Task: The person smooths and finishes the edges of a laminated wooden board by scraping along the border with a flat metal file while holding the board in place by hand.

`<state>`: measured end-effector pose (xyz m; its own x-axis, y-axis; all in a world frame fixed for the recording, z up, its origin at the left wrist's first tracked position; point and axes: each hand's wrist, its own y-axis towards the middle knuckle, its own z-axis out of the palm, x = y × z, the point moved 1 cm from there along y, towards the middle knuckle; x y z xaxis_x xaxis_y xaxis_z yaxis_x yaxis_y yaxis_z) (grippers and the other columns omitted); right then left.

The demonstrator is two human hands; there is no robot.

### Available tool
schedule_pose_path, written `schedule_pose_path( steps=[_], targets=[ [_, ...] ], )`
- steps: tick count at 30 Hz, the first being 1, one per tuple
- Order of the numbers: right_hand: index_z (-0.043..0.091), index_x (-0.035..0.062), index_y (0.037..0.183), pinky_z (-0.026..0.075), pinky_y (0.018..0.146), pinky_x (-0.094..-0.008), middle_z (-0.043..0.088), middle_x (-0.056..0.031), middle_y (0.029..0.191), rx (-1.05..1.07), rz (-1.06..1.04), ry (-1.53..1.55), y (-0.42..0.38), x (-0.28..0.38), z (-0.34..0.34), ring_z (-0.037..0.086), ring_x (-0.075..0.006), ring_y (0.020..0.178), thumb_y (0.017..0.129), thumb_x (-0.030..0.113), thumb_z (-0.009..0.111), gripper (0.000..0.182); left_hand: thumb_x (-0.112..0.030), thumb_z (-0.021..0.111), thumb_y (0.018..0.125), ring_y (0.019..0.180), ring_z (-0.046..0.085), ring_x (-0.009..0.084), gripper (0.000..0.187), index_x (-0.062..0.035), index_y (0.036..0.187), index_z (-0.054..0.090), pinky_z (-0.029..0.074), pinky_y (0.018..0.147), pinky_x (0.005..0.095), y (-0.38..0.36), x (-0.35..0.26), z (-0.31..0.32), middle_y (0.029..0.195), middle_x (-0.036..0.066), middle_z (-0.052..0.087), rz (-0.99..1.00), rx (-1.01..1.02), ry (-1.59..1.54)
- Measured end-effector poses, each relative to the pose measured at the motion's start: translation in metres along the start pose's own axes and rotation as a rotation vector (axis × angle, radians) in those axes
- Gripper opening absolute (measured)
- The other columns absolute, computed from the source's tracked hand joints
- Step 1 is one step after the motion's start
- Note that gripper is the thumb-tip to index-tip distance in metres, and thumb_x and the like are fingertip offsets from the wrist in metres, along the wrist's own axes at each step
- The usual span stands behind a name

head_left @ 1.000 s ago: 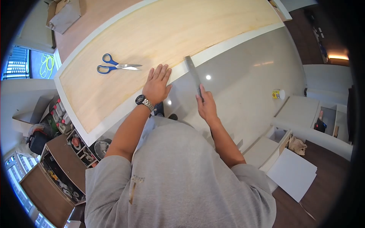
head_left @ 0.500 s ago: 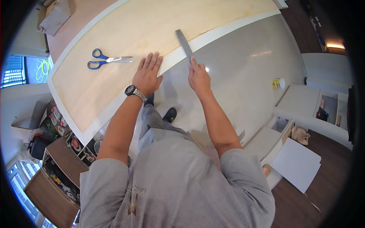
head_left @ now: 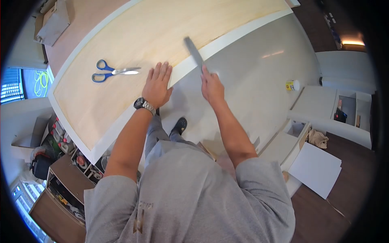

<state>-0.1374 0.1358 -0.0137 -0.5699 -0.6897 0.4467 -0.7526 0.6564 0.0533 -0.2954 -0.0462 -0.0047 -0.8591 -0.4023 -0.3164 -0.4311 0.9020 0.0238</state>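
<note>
Right hand (head_left: 212, 86) gripping a grey bar (head_left: 193, 50) over the edge of a board (head_left: 133, 32)

From where I'm standing, a person in a grey shirt (head_left: 182, 194) is leaning over the board, a big pale wooden one with a white border (head_left: 243, 33). The right hand is closing its fingers round the near end of the grey bar, which is long, flat and shaped like a file. The bar is slanting across the white border, its far end reaching over the wood; that tip is blurring, so I can't tell whether it is touching.

The left hand (head_left: 158, 86) is lying open, palm down, fingers stretched forward, pressing on the board near its border and holding nothing. A watch (head_left: 144, 104) with a metal band is circling that wrist.

Scissors (head_left: 109, 72) with blue handles are resting on the wood to the left, their blades slightly parted and pointing towards the left hand, near it but not touching. One dark shoe (head_left: 180, 125) is showing on the shiny floor (head_left: 251, 101) below. Off to the right, a white and yellow tub (head_left: 292, 85) is sitting well apart from the hands, and white sheets (head_left: 316, 168) are lying nearer the person's side.
</note>
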Motion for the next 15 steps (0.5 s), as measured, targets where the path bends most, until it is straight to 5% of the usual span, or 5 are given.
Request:
schedule_pose_path(
  steps=[5,11,15],
  targets=[
    [0.057,0.021,0.144,0.053,0.072,-0.0483,0.058,-0.0171,0.091,0.108,0.075,0.041,-0.08,-0.006,0.002,0.062,-0.0396,0.081,0.101,0.023,0.059,0.043,-0.027,0.072,0.087,0.154,0.023,0.0352,0.084,-0.0028,0.157,0.032,0.022,0.125,0.0514,-0.001,-0.002,0.001,0.166,0.015,0.028,-0.011,-0.004,-0.005],
    [0.055,0.0281,0.146,0.054,0.067,-0.0488,0.056,-0.015,0.091,-0.009,-0.036,-0.02,0.007,-0.002,0.012,0.062,-0.0381,0.074,0.102,0.027,0.059,0.044,-0.027,0.071,0.087,0.154,0.023,0.0372,0.084,-0.0017,0.157,0.031,0.021,0.125,0.0506,-0.004,-0.001,0.003,0.166,0.017,0.027,-0.017,-0.005,0.006],
    [0.056,0.026,0.145,0.053,0.074,-0.0485,0.059,-0.0168,0.092,0.069,0.04,0.038,-0.06,-0.001,-0.003,0.062,-0.0391,0.082,0.102,0.024,0.058,0.043,-0.027,0.071,0.087,0.154,0.022,0.0381,0.087,-0.0003,0.157,0.029,0.02,0.125,0.0503,-0.003,-0.004,0.004,0.166,0.018,0.026,-0.077,-0.022,0.007]
  ],
)
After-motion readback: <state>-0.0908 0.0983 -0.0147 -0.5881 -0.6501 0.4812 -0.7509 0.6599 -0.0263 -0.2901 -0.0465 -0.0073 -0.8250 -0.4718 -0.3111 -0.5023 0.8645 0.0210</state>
